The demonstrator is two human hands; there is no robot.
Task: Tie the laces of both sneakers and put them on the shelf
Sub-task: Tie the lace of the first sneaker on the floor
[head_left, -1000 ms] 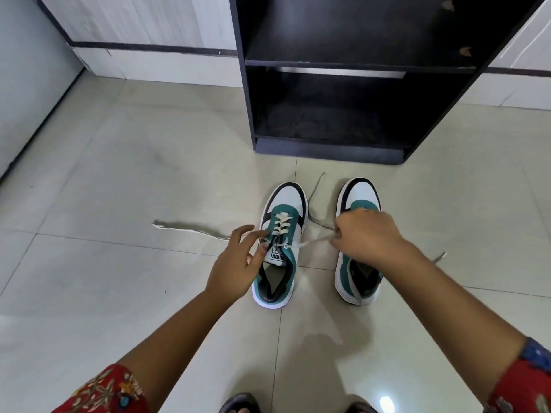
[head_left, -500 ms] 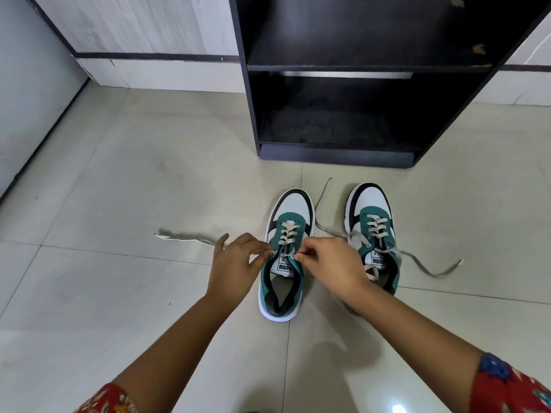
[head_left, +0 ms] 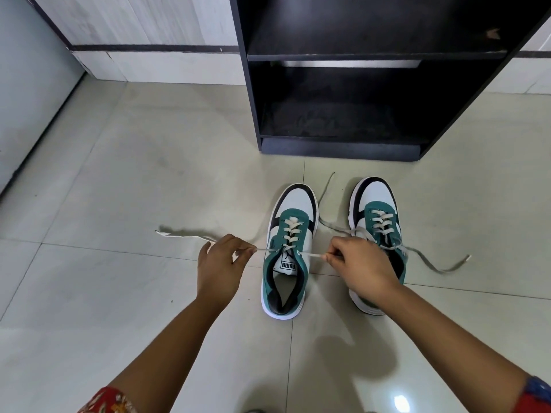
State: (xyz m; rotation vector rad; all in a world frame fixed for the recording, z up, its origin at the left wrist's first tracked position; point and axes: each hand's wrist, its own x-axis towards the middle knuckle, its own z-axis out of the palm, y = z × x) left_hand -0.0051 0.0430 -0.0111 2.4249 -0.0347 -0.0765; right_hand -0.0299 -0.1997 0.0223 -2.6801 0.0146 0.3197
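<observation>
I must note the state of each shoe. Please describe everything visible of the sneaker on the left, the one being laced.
The left sneaker is teal, white and black with a white sole and pale flat laces. It stands upright on the tiled floor, toe toward the black shelf, apart from it. Its laces are untied: the left hand and right hand each pinch one end, pulled sideways.

Floor (head_left: pixel 125 174) at frame left open. Shelf (head_left: pixel 343 120) lower compartment, upper centre, open-fronted. Two sneakers (head_left: pixel 290 248) centre, loose laces (head_left: pixel 432 263) trailing across tiles beside them and between.
</observation>
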